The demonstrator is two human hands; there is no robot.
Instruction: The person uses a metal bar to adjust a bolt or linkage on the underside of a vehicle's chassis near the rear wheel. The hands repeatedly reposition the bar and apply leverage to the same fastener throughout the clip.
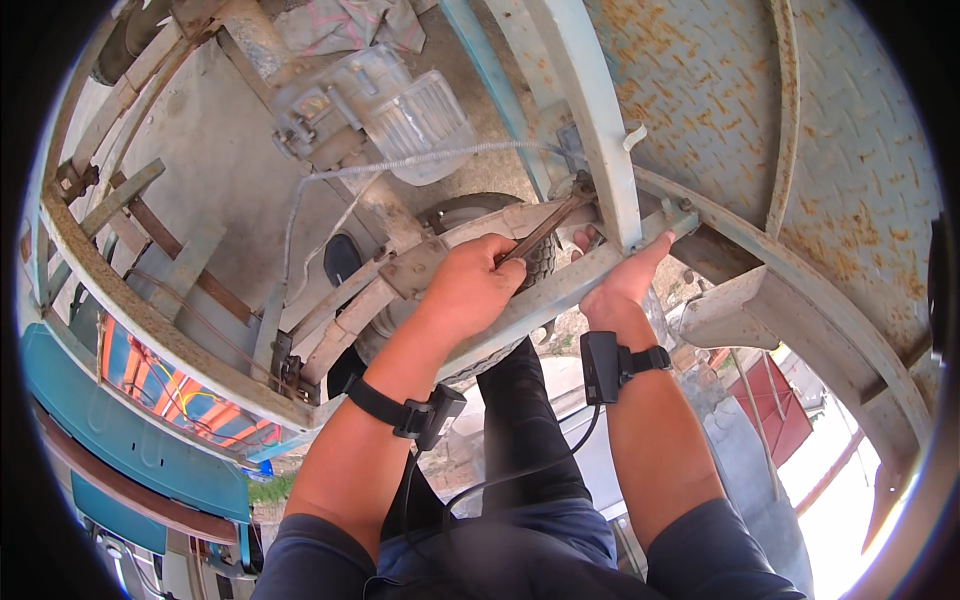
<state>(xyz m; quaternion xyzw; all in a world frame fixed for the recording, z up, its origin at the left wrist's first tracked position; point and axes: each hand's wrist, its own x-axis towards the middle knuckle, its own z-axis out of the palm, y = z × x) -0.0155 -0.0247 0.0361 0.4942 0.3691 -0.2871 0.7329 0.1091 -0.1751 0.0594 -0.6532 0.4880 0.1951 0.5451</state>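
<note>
My left hand (475, 285) is closed around a long, dark, rusty hand tool (543, 235) that looks like pliers or a wrench. The tool's far end reaches a bolt area beside the pale blue upright post (600, 120). My right hand (625, 280) wraps the pale metal frame beam (565, 285) from the near side, just at the foot of that post. Its thumb lies near a small bracket with a bolt (686, 205), while some fingertips show beyond the beam. What those fingertips touch is hidden.
A tyre (540, 268) sits beneath the frame. Beyond it are an axle with a leaf spring (410, 268) and a grey ribbed motor housing (420, 115). A thin corrugated conduit (430, 158) crosses the opening. Rusty tread plate (690, 90) fills the right; a curved frame rail (190, 355) bounds the left.
</note>
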